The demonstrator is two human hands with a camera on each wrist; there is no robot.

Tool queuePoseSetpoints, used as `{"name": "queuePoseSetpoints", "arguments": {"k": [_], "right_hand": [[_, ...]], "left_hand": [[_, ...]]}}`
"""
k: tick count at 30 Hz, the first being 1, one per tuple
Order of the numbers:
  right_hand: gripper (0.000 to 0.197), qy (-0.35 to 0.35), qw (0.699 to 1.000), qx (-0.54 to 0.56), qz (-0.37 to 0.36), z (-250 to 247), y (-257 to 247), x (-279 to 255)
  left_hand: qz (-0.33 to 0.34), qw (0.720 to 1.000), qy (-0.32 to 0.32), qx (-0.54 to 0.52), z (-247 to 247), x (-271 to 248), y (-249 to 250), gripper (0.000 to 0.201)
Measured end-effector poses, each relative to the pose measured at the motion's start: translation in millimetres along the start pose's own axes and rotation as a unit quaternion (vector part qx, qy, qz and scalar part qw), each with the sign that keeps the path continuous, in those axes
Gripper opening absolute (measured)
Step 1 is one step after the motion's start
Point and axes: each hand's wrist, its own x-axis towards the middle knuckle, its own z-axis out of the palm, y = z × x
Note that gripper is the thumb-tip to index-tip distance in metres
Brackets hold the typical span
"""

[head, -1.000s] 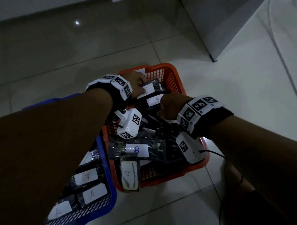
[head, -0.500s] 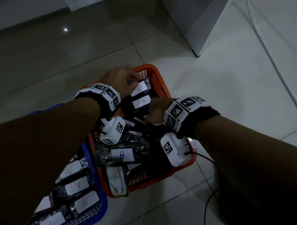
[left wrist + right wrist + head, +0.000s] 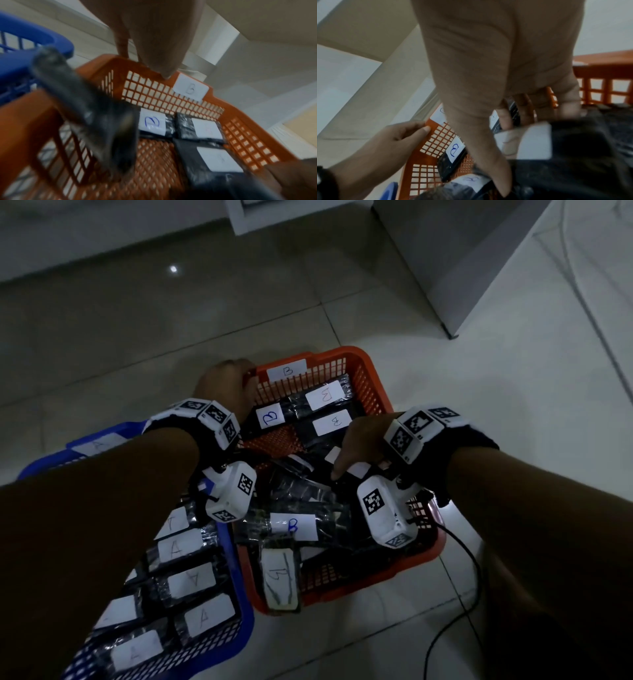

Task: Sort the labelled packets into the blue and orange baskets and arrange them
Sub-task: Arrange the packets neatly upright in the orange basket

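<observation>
Packet [image 3: 346, 470] apparently pinched by right hand [image 3: 363, 440].

The blue basket [image 3: 239, 604] runs off the lower left edge of the head view, its far half hidden under the left forearm. The right hand [image 3: 359, 443] covers part of a packet [image 3: 537, 140] whose label letter cannot be read. In the left wrist view, a blurred dark packet [image 3: 89, 112] blocks the orange basket's [image 3: 373, 392] left side.
</observation>
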Motion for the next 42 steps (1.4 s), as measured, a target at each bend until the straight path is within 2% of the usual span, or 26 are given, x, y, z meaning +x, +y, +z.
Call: {"name": "queuePoseSetpoints", "arguments": {"k": [2,4,8,10,13,16,21,26,30,36,42], "right_hand": [[0.058,0.039,0.999,0.027,0.001,-2,-1,-2],[0.056,0.072,0.997,0.032,-0.019,-10,-10,-6],[0.036,0.177,0.976,0.024,-0.127,-29,-33,3],[0.034,0.209,0.964,-0.016,-0.163,-31,-45,15],[0.042,0.211,0.959,-0.051,-0.185,-31,-57,34],[0.04,0.199,0.957,-0.059,-0.205,-28,-67,47],[0.043,0.234,0.942,-0.088,-0.222,-25,-78,59],[0.045,0.282,0.921,-0.148,-0.223,-21,-67,51],[0.057,0.274,0.92,-0.191,-0.205,-18,-55,52],[0.056,0.288,0.907,-0.226,-0.208,-15,-70,58],[0.054,0.286,0.9,-0.257,-0.208,-12,-60,59]], "left_hand": [[0.009,1.0,-0.016,-0.001,-3,3,-3,0.025],[0.018,0.999,-0.032,0.0,-5,5,-7,0.025],[0.018,0.999,-0.039,-0.013,-8,4,-9,0.026],[0.019,0.999,-0.045,-0.024,-9,4,-10,0.028],[0.018,0.998,-0.048,-0.048,-11,5,-13,0.026],[0.012,0.998,-0.048,-0.048,-11,3,-16,0.027],[0.002,0.997,-0.043,-0.067,-14,-1,-21,0.027],[-0.005,0.997,-0.044,-0.068,-15,0,-23,0.028],[-0.006,0.996,-0.055,-0.069,-16,0,-24,0.029],[-0.002,0.997,-0.049,-0.064,-15,0,-25,0.029],[-0.005,0.996,-0.05,-0.068,-15,0,-24,0.028]]}}
